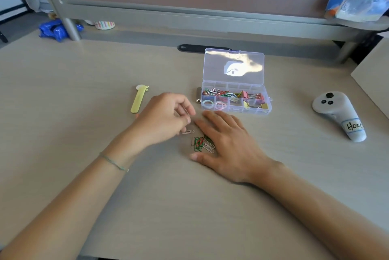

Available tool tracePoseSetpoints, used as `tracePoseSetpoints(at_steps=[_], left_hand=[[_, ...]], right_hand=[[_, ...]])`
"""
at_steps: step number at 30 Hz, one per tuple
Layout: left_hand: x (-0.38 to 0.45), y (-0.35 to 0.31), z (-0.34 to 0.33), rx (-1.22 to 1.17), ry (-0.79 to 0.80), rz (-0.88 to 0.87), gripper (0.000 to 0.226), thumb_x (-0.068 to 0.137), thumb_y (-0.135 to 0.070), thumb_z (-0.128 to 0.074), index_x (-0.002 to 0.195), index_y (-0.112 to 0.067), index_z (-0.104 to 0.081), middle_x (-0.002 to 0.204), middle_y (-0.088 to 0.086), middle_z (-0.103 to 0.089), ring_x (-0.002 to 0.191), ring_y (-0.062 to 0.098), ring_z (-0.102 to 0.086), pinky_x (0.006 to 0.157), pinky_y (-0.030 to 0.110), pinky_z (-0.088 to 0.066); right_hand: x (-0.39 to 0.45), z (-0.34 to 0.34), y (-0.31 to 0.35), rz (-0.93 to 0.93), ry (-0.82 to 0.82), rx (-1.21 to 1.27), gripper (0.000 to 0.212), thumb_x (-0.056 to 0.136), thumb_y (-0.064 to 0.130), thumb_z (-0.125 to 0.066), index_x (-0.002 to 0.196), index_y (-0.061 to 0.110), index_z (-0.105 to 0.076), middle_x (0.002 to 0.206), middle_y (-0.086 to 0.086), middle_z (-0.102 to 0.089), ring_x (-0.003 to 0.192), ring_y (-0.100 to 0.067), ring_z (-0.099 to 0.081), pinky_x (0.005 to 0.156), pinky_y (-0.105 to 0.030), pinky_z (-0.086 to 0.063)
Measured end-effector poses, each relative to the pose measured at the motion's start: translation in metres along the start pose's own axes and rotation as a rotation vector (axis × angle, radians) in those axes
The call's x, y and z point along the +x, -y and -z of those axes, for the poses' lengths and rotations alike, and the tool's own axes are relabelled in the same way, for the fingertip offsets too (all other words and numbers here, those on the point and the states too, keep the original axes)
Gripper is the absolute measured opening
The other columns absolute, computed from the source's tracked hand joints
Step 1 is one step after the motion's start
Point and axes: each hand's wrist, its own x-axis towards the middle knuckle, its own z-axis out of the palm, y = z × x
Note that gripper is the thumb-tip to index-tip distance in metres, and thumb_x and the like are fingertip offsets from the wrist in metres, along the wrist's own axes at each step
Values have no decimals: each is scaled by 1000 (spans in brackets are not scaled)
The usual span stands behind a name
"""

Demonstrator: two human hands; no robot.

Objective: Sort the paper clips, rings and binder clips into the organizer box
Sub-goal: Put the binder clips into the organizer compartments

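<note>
A small pile of green, red and silver paper clips [202,144] lies on the desk in front of me. My right hand [227,146] rests flat on the desk with straight fingers, its palm edge against the pile's right side. My left hand [164,120] hovers just left of the pile with curled fingers, and its fingertips pinch a single silver paper clip [188,132] at desk level. The clear organizer box [235,110] stands open behind my hands, lid up. It holds coloured paper clips [214,92], pastel rings [213,105] and binder clips [252,96] in separate compartments.
A yellow-green flat stick [139,99] lies left of my left hand. A small metal piece [198,96] sits against the box's left side. A white controller [339,114] lies at the right. A grey partition [189,13] rises along the desk's back.
</note>
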Motion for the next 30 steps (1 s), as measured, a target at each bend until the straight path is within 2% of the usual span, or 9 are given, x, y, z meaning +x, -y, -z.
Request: tracePoseSetpoints(at_steps=[3, 7, 9, 13, 18, 21, 24, 27, 30], left_hand=[[17, -5, 1, 66, -123, 16, 20, 85, -6, -60, 82, -23, -71, 77, -1, -74, 63, 14, -72, 68, 30, -56], [23, 1, -8, 66, -129, 1, 19, 87, -11, -61, 82, -26, -72, 76, -3, -72, 65, 7, -64, 62, 23, -47], [18, 8, -13, 88, -121, 2, 19, 88, -11, -61, 84, -25, -73, 74, -4, -72, 59, -2, -57, 54, 11, -37], [12, 11, -14, 80, -129, 6, 18, 94, -18, -59, 85, -25, -73, 73, -4, -72, 59, -6, -55, 49, 7, -35], [9, 5, -14, -16, -154, 3, 32, 103, -30, -50, 84, -22, -73, 69, 3, -69, 47, -5, -54, 45, 10, -34], [9, 4, -15, -56, -156, -2, 37, 105, -32, -47, 82, -20, -74, 68, 5, -68, 45, -3, -54, 50, 17, -36], [9, 5, -15, -65, -171, 21, 39, 105, -33, -46, 82, -19, -75, 68, 4, -68, 45, -2, -54, 53, 22, -40], [11, 6, -14, -157, -184, 80, 40, 105, -30, -46, 83, -14, -75, 65, 3, -66, 46, 6, -53, 48, 16, -39], [10, 0, -15, -504, -167, 156, 33, 106, -20, -44, 92, -8, -72, 72, 8, -66, 63, 19, -62, 56, 26, -52]], right_hand=[[15, -2, -5, 59, -124, 63, 56, 88, 64, -50, 120, 20, -63, 118, -2, -55, 108, -25, -50, 94, -40, -45], [25, 0, -10, 142, -168, 49, 27, 94, 41, -54, 99, 16, -63, 97, -2, -54, 87, -25, -50, 74, -41, -47], [21, -1, -9, 193, -190, 33, 19, 96, 31, -52, 93, 15, -61, 90, -2, -54, 79, -24, -50, 67, -40, -47], [22, -1, -8, 265, -192, -34, 23, 98, 25, -45, 82, 12, -56, 79, -4, -54, 63, -28, -48, 54, -41, -44], [30, -1, -13, 361, -198, -127, 42, 100, 35, -49, 64, 14, -53, 61, -4, -53, 48, -32, -50, 40, -33, -35], [35, -1, -15, 386, -227, -189, 47, 97, 36, -53, 55, 15, -50, 50, -4, -51, 40, -32, -47, 41, -27, -26], [40, -4, -15, 385, -254, -191, 53, 97, 38, -50, 50, 14, -46, 43, -6, -47, 36, -31, -38, 41, -26, -25], [49, -5, -19, 270, -305, -100, 52, 95, 39, -48, 49, 17, -37, 40, -9, -43, 37, -31, -33, 39, -27, -31], [65, 3, -26, -2, -384, 136, 55, 96, 36, -54, 49, 16, -33, 42, -5, -28, 46, -25, -24, 45, -29, -29]])
